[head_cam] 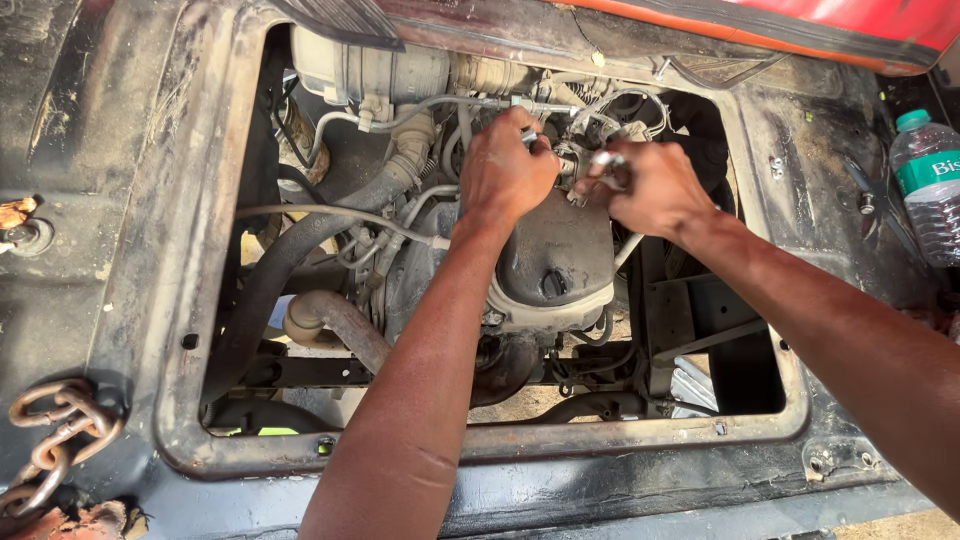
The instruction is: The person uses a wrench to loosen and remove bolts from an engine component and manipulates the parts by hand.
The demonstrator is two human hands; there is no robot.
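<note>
Now both grips meet — right hand (650,187) pinching the wrench (607,163).

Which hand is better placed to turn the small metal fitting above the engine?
Probably the right hand: it grips a shiny metal tool at the fitting, while the left hand steadies it.

Both arms bare, reaching forward and converging at upper centre. Left forearm runs up from the bottom edge, nearly straight, wrist slightly bent. Left hand (505,170) back-up, fingers curled down and forward in a closed grip; fingertips hidden. Right forearm enters from the lower right, angled up-left, wrist cocked. Right hand (655,185) knuckles up, fingers curled shut, thumb side toward the left hand. Hands just beside each other, a narrow gap between the knuckles.
</note>
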